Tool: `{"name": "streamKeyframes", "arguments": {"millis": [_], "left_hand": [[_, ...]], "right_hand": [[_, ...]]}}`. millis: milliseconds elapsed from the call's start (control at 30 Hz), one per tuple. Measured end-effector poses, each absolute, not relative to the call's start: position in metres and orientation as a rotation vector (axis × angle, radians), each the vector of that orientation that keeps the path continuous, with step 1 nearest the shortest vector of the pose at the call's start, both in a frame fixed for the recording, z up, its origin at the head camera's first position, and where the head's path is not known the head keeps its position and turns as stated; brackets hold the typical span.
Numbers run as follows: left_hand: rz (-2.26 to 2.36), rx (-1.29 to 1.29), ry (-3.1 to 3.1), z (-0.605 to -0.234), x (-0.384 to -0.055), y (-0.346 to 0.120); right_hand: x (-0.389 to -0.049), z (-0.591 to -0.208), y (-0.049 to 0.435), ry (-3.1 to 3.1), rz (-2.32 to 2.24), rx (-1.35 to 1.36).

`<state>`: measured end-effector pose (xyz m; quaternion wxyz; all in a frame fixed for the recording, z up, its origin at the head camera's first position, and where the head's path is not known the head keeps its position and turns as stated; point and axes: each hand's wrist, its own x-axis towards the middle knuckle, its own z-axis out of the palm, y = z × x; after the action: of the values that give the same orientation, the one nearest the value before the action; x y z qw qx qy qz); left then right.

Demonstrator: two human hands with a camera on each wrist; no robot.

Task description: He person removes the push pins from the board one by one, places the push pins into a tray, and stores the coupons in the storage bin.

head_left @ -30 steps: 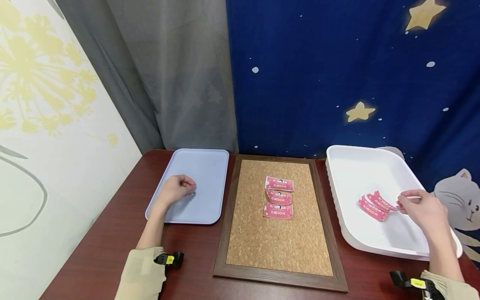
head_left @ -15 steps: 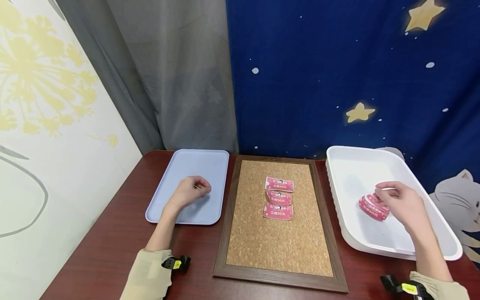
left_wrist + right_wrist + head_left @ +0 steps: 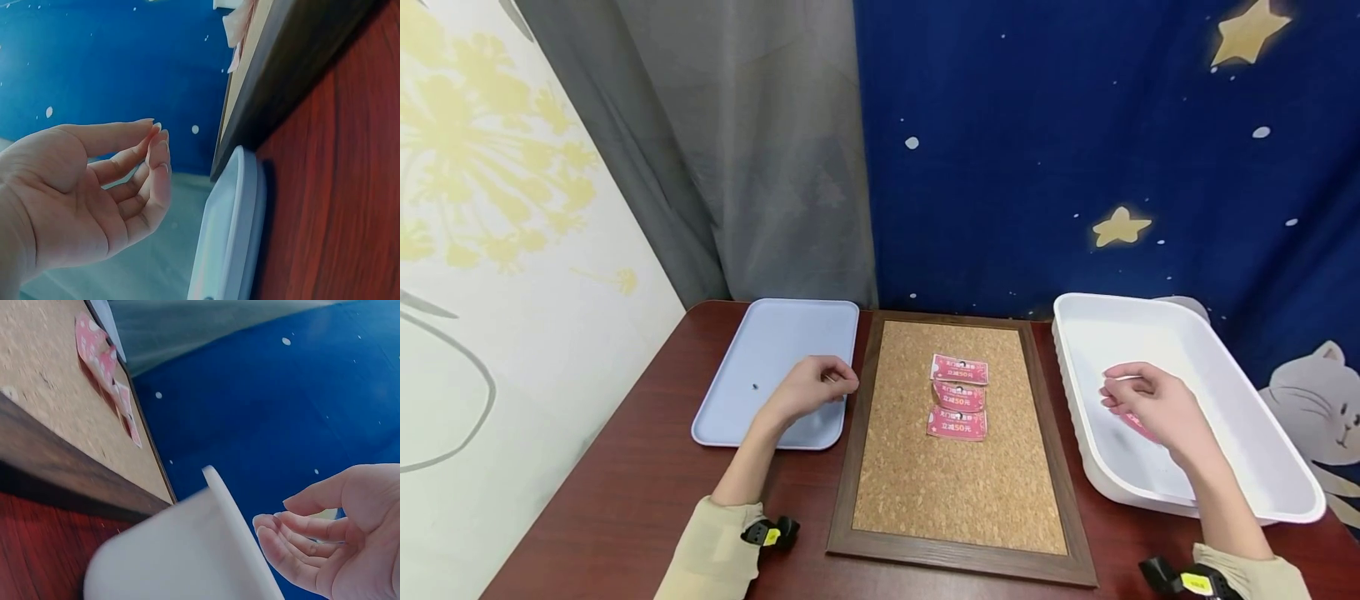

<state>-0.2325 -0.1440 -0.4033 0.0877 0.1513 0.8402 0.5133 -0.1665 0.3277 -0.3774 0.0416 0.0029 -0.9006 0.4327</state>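
- Blue tray [image 3: 793, 329]: small dark object [image 3: 756, 386] inside, left.
- Left hand [image 3: 807, 390]: over tray's right side, fingertips together; contents cannot be told.
- Corkboard [image 3: 955, 500]: three pink coupons [image 3: 958, 397].
- Right hand [image 3: 1156, 408]: thumb and fingertips slightly apart, above white bin's [image 3: 1150, 333] pink paper [image 3: 1138, 427].

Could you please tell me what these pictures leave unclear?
Pink coupons in the white bin, head view: mostly hidden by the right hand; count unclear.
Whatever the left hand may pinch, head view: too small to tell.
Dark speck on the blue tray, head view: too small to identify.
The blue tray, left wrist view: cut off by the bottom edge.
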Motion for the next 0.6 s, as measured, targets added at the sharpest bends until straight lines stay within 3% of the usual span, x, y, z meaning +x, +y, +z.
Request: {"name": "streamKeyframes", "arguments": {"millis": [600], "left_hand": [[1.487,0.571,2.501,-0.396,-0.228,-0.093]], "right_hand": [[-0.179,-0.381,0.266,-2.733,1.557,0.171]]}}
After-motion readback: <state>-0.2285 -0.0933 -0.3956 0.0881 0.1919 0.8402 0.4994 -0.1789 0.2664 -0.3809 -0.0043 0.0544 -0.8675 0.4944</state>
